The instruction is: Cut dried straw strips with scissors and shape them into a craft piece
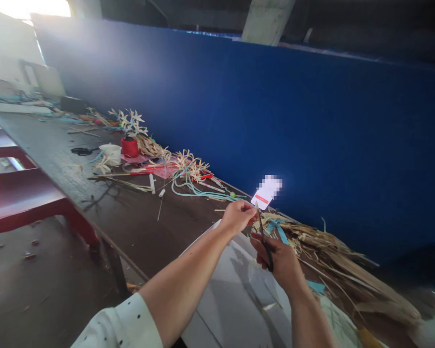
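Note:
My right hand [275, 256] is closed round the handles of a pair of black scissors [261, 229], whose blades point up and away from me. Close to the blade tips, my left hand [238, 216] is pinched shut; whatever lies between its fingertips is too small to make out. Beneath both hands lies a white sheet [232, 285] on the dark table. Just beyond the blades stands a lit phone [263, 199], its upper part blurred out. Dried husk strips [322, 241] are heaped to the right of my right hand.
Pale flowers made of dried strips [190, 164] lie by light blue cords [199, 191]. Farther left are a red thread spool [129, 147], a white cup [111, 154] and other black scissors [83, 151]. A blue partition [311, 135] borders the table; red chairs [25, 198] stand at left.

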A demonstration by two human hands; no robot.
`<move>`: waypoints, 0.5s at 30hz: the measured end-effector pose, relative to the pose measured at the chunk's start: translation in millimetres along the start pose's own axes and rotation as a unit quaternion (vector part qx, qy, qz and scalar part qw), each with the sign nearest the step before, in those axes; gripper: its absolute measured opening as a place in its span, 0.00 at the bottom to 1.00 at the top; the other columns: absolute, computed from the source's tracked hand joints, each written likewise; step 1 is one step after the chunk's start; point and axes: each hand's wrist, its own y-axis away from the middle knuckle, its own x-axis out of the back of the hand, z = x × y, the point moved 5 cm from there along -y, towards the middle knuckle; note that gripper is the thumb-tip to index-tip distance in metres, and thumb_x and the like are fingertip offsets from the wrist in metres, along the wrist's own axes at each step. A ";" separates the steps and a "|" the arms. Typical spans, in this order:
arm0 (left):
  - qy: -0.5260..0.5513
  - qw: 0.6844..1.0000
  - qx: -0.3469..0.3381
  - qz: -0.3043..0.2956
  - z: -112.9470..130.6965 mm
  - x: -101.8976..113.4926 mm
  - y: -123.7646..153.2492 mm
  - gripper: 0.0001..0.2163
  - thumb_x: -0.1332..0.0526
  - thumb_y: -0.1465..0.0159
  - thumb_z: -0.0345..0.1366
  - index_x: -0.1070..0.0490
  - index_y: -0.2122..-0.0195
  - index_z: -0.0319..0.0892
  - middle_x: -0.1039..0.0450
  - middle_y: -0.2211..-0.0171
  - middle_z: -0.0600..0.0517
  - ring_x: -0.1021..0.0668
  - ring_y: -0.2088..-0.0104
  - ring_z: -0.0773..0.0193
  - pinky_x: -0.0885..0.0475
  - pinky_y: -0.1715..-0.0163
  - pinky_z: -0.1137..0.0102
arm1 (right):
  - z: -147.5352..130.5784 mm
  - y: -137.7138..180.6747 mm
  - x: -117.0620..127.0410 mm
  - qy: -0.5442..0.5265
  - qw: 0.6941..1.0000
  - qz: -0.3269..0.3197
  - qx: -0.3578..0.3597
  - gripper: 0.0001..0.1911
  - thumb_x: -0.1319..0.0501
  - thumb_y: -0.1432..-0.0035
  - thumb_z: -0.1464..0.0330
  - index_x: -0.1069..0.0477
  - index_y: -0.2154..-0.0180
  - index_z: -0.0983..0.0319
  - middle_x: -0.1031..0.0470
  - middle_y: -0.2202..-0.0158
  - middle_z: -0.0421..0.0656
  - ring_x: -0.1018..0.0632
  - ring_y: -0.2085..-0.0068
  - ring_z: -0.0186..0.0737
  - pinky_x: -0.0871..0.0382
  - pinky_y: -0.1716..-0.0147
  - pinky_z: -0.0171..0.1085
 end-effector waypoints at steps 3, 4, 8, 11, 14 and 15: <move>0.007 1.000 0.002 -0.002 0.5 -0.3 -0.2 0.05 0.42 0.45 0.33 0.34 0.76 0.37 0.31 0.78 0.53 0.29 0.77 0.72 0.33 0.76 0.77 | -1.5 0.8 -0.1 0.002 1.000 0.001 0.002 0.27 0.38 0.54 0.53 0.26 0.56 0.63 0.32 0.84 0.38 0.33 0.83 0.33 0.41 0.83 0.32; 0.010 1.000 0.003 -0.001 0.5 -0.3 -0.4 0.05 0.42 0.45 0.33 0.34 0.76 0.37 0.31 0.78 0.53 0.29 0.77 0.72 0.33 0.76 0.77 | -1.5 0.9 -0.2 0.000 1.000 0.002 -0.001 0.27 0.38 0.54 0.53 0.26 0.56 0.63 0.32 0.84 0.38 0.33 0.83 0.33 0.40 0.83 0.32; 0.015 1.000 0.001 -0.001 -2.1 -0.9 -1.8 0.05 0.41 0.45 0.33 0.34 0.76 0.38 0.31 0.79 0.54 0.29 0.78 0.72 0.33 0.75 0.76 | -2.9 1.2 -2.1 -0.004 1.000 -0.001 -0.007 0.28 0.38 0.55 0.52 0.27 0.56 0.64 0.31 0.83 0.39 0.33 0.83 0.33 0.40 0.83 0.32; 0.003 1.000 0.001 -0.008 -7.3 -3.7 -2.0 0.04 0.41 0.46 0.33 0.33 0.75 0.38 0.32 0.80 0.55 0.29 0.79 0.72 0.33 0.75 0.76 | -4.8 1.4 -2.1 -0.008 1.000 0.011 -0.009 0.28 0.38 0.54 0.53 0.27 0.56 0.65 0.30 0.82 0.39 0.32 0.82 0.33 0.40 0.82 0.32; -0.018 1.000 0.003 -0.012 -12.4 -6.8 -0.8 0.03 0.41 0.46 0.32 0.33 0.75 0.38 0.31 0.80 0.54 0.28 0.78 0.71 0.32 0.75 0.75 | -6.1 1.3 -1.1 -0.002 1.000 0.020 -0.001 0.28 0.38 0.53 0.53 0.27 0.55 0.65 0.30 0.82 0.39 0.33 0.82 0.32 0.40 0.82 0.31; -0.023 1.000 0.002 -0.015 -13.4 -7.7 -0.3 0.03 0.41 0.46 0.32 0.33 0.74 0.38 0.31 0.79 0.54 0.28 0.77 0.70 0.32 0.75 0.75 | -6.2 1.1 -0.7 0.001 1.000 0.022 0.003 0.27 0.39 0.52 0.54 0.28 0.55 0.65 0.30 0.82 0.39 0.33 0.82 0.32 0.40 0.83 0.31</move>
